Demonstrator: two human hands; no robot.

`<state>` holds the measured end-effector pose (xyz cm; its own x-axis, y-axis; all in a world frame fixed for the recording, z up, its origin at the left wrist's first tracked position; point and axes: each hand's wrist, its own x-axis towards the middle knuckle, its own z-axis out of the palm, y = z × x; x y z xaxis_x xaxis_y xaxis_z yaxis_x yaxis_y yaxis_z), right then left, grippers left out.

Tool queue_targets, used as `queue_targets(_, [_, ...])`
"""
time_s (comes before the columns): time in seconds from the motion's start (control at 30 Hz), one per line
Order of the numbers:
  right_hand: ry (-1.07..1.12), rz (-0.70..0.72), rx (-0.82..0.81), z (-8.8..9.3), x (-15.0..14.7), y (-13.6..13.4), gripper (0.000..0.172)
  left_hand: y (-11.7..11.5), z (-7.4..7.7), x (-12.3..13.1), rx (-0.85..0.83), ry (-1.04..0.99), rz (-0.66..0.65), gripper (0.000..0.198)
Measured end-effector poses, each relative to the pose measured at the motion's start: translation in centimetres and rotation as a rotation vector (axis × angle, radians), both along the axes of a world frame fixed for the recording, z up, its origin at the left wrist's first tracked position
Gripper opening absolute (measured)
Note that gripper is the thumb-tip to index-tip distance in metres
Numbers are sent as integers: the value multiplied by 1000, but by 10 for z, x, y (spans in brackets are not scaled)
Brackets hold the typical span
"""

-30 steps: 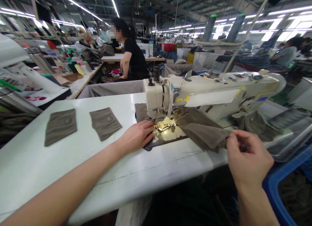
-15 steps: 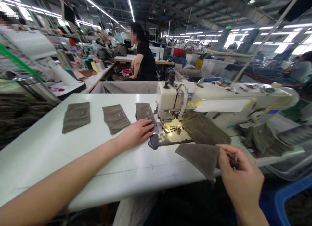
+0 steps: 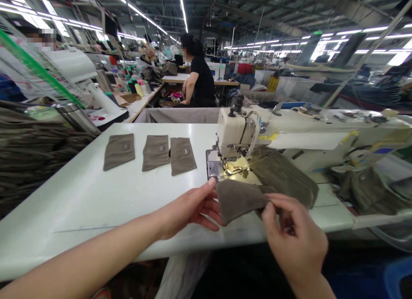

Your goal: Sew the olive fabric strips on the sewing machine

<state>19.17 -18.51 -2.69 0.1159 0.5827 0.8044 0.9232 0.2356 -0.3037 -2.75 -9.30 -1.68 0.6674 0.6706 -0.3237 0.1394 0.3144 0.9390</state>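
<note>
Shifted leftward since a moment earlier, one brown cloth piece [image 3: 238, 200] hangs before the sewing machine [image 3: 291, 122], long axis crosswise, right end pinched by the right hand [image 3: 296, 234], left edge beside the loosely spread left hand [image 3: 195, 207], contact unclear.

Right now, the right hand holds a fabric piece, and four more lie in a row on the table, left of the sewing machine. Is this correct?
Not quite: the head view shows three pieces in that row, not four. The right hand does hold a fabric piece.
</note>
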Motion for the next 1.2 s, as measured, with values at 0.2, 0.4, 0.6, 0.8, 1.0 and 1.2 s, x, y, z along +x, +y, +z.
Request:
queue_targets(0.2, [27, 450, -227, -7, -6, -5, 2, 16, 5, 9, -9, -129, 280, 25])
queue_targets(0.4, [403, 378, -593, -18, 21, 14, 26, 32, 14, -8, 71, -91, 88, 30])
queue_targets(0.6, [380, 372, -589, -21, 27, 16, 15, 24, 42, -22, 257, 18, -36, 29])
queue_targets(0.8, [397, 506, -382, -7, 16, 4, 16, 13, 58, -4, 668, 73, -292, 36])
queue_targets(1.0, [529, 653, -536, -1, 2, -5, 9, 29, 36, 28, 609, 244, -244, 39])
queue_targets(1.2, [807, 510, -604, -17, -5, 3, 14, 34, 26, 39, 428, 157, -358, 27])
